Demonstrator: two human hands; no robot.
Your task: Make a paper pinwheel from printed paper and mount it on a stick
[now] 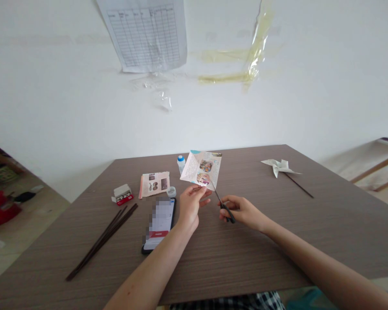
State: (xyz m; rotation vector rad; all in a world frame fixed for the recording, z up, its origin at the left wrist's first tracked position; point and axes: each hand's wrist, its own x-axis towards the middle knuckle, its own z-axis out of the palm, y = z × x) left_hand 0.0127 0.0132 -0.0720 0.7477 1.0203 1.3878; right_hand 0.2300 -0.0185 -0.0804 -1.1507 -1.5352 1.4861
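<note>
My left hand (pixel 191 203) pinches the lower edge of a square of printed paper (pixel 204 168), held up above the table. The paper carries coloured pictures and text, and its left side looks creased. In my right hand (pixel 241 211) is a pair of scissors (pixel 224 206) with black handles, fingers wrapped through the grips. The blades point up and left and meet the paper's lower right edge; whether they have cut into it I cannot tell. Behind the paper stands a small bottle with a blue cap (pixel 181 161), partly hidden.
Left on the brown table (pixel 278 262) lie a phone (pixel 160 226), several dark sticks (pixel 103 241), a small red-and-white box (pixel 123 195), printed paper sheets (pixel 154 184) and a small round white container (pixel 171 192). A paper pinwheel (pixel 280 166) on a stick lies right. A wall (pixel 84 107) rises behind.
</note>
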